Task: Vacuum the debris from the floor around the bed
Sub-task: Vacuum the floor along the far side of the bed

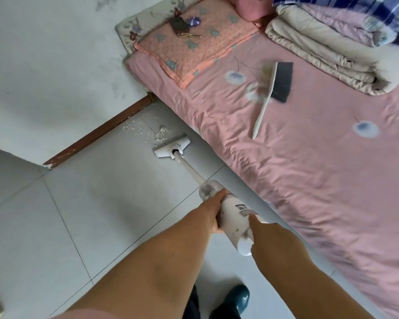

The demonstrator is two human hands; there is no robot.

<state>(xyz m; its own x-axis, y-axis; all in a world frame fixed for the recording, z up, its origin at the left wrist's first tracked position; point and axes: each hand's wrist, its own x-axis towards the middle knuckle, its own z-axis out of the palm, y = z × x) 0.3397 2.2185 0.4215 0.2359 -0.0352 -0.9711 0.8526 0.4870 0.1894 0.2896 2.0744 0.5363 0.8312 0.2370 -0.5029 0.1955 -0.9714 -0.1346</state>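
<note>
Both hands are wrapped around the vacuum point(230, 215): the left hand point(213, 209) is closed on the body near the dust cup, the right hand point(266, 234) is closed on the rear end. A pink-sheeted bed point(309, 180) fills the right side, and grey floor point(101, 203) tiles lie on the left. On the bed a folded quilt point(327, 49), a pillow point(194, 42) and a hand brush point(274, 88) are seen. The vacuum's white floor head point(172, 147) is set flat beside the bed edge. Pale debris point(152, 132) is scattered just beyond the head, near the baseboard point(97, 134).
</note>
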